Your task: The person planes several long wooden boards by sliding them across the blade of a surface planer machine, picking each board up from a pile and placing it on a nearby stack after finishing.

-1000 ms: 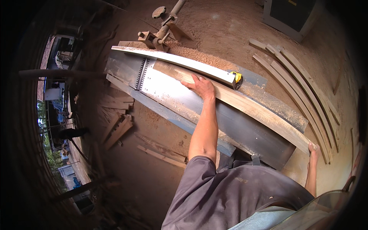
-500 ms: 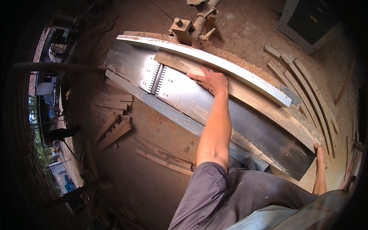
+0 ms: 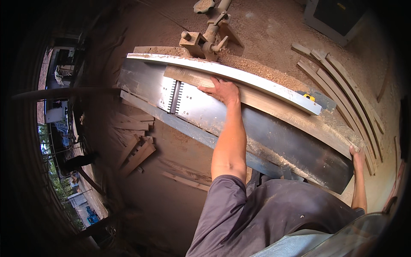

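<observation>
A long wooden board [image 3: 274, 106] lies on the metal bed of a jointer [image 3: 201, 103], along its pale upright fence [image 3: 257, 81]. Its far-left end covers the back part of the toothed cutter slot [image 3: 175, 97]. Near that slot, my left hand [image 3: 224, 91] bears down on the board, fingers over its top and thumb along the near side. At the board's right end, my right hand [image 3: 358, 156] is closed around the end, with some of its fingers hidden.
Behind the fence stands a dusty clamp-like bracket [image 3: 209, 43] amid sawdust. Several curved wooden strips [image 3: 342, 92] lie at the right, near a dark-fronted cabinet [image 3: 334, 17]. Wood offcuts [image 3: 137, 150] are piled on the floor at left. A small yellow object [image 3: 309, 97] sits behind the fence.
The board has slid a little leftward along the fence, its front end farther over the cutter slot. Both hands have moved with it. The whole view has shifted slightly.
</observation>
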Action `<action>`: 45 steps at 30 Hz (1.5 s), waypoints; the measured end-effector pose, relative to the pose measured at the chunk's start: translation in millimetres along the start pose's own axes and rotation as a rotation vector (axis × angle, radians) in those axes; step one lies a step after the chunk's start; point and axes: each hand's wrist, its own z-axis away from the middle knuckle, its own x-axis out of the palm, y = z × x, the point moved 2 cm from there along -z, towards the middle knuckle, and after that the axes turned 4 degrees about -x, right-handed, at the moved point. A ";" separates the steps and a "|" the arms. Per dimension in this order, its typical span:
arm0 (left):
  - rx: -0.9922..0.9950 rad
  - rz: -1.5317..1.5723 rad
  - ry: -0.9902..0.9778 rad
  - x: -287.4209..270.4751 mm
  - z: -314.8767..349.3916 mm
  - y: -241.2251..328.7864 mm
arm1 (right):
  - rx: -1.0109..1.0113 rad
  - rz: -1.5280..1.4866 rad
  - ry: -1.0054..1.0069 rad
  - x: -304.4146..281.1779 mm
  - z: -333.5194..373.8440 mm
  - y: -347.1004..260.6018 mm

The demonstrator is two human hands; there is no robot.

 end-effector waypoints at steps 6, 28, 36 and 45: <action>0.022 -0.006 0.033 -12.2 -27.0 -2.0 | 0.043 0.159 0.034 11.4 -1.9 -6.2; 0.111 0.865 -0.426 19.6 -255.7 -128.7 | -0.115 -0.074 0.006 114.7 42.9 -116.6; 0.170 0.526 -0.359 -28.6 -277.1 -87.6 | -0.531 -0.163 0.062 128.2 86.0 -155.0; 0.417 -0.509 -0.118 -40.9 -317.1 -114.9 | -1.503 0.193 -0.240 146.9 47.6 -211.3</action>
